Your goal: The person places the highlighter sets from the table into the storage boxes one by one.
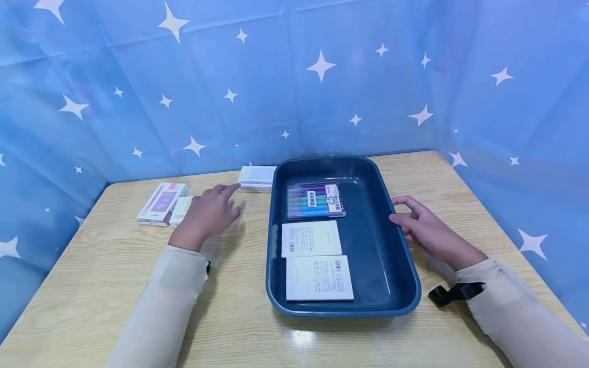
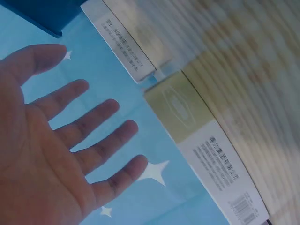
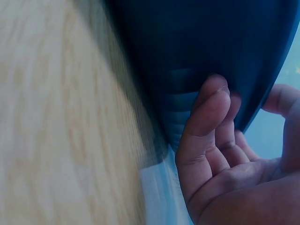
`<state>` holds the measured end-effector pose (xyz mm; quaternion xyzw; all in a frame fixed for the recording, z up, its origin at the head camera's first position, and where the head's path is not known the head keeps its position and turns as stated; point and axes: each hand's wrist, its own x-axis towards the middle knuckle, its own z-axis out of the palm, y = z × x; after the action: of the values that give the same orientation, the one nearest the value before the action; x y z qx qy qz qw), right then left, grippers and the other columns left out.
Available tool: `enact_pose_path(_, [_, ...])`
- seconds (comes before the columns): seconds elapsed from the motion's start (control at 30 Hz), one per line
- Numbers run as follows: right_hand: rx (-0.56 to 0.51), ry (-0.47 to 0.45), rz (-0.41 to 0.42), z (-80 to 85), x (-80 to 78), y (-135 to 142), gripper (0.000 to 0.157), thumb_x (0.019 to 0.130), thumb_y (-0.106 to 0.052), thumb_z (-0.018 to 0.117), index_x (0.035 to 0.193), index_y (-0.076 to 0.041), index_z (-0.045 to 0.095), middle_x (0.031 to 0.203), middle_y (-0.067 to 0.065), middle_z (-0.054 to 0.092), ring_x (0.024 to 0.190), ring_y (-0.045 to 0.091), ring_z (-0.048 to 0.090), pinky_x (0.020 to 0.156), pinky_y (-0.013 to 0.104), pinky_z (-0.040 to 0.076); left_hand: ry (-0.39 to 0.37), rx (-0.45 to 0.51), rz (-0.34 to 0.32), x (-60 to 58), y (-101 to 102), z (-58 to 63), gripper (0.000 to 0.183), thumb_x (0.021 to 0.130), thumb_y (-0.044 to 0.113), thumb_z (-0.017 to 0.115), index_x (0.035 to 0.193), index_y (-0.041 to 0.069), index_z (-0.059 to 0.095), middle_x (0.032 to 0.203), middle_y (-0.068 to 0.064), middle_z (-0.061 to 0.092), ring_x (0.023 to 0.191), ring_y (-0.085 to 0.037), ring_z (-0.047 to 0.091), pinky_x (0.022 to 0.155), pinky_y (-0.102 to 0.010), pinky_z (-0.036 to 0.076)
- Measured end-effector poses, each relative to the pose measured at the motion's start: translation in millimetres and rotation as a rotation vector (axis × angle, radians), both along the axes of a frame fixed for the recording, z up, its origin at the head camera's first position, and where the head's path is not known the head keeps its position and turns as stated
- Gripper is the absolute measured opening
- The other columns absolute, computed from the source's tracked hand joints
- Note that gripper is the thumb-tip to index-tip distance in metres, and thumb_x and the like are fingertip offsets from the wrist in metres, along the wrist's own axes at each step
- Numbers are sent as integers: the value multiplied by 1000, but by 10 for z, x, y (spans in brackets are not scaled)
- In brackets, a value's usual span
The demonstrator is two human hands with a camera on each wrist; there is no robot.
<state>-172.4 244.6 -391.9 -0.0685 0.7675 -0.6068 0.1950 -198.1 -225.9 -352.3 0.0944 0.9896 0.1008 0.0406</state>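
A dark blue tray (image 1: 413, 286) stands on the wooden table. At its right side my right hand (image 1: 428, 230) holds the rim, thumb at the edge and bent fingers (image 3: 206, 112) against the outer wall. My left hand (image 1: 207, 212) hovers over the table left of the tray, palm facing away in the head view and fingers spread, holding nothing. Its index fingertip overlaps the corner of a white box (image 1: 257, 175) at the back. Inside the tray lie a clear pack of coloured pens (image 1: 301, 202) and two flat white printed packets (image 1: 313, 237), one before the other.
Left of my left hand lie a white box with a purple panel (image 1: 162, 204) and a smaller pale box (image 1: 180, 208), partly hidden by the hand. A blue star-patterned curtain (image 1: 276, 76) hangs along the table's (image 1: 92, 286) back edge and sides.
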Motion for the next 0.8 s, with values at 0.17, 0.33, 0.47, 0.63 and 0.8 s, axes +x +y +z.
enact_pose_path(0.17, [1, 4, 3, -8, -8, 8, 33, 106, -33, 48, 134, -21, 36, 99, -1, 71, 86, 19, 75, 77, 31, 59, -90, -6, 51, -3, -92, 9, 67, 100, 37, 52, 159, 17, 27, 159, -21, 33, 142, -49, 34, 109, -73, 28])
enact_pose_path(0.33, [-5, 4, 8, -12, -14, -6, 32, 106, -33, 48, 134, -22, 36, 99, -1, 71, 85, 19, 75, 77, 31, 60, -177, -28, 104, -1, -155, 15, 76, 97, 37, 60, 160, 15, 22, 158, -24, 30, 141, -52, 32, 107, -74, 28])
enact_pose_path(0.47, [-3, 9, 10, -4, -14, -16, 34, 106, -33, 49, 134, -21, 36, 99, -1, 71, 85, 19, 75, 78, 31, 60, -217, -59, 138, 7, -182, 25, 79, 95, 35, 62, 159, 12, 22, 157, -27, 30, 139, -54, 33, 104, -74, 31])
enact_pose_path(0.63, [-5, 7, 2, 0, -14, -15, 33, 106, -32, 49, 134, -20, 37, 97, 0, 70, 83, 19, 75, 76, 31, 59, -236, -69, 144, 0, -210, 38, 81, 92, 31, 66, 159, 11, 24, 157, -29, 28, 138, -54, 33, 103, -76, 30])
enact_pose_path(0.8, [8, 14, -4, -4, -11, -3, 32, 106, -32, 49, 134, -21, 37, 94, -1, 69, 79, 16, 74, 71, 28, 57, -239, -78, 137, -8, -225, 34, 80, 90, 23, 65, 158, 11, 26, 158, -29, 26, 139, -55, 31, 101, -79, 27])
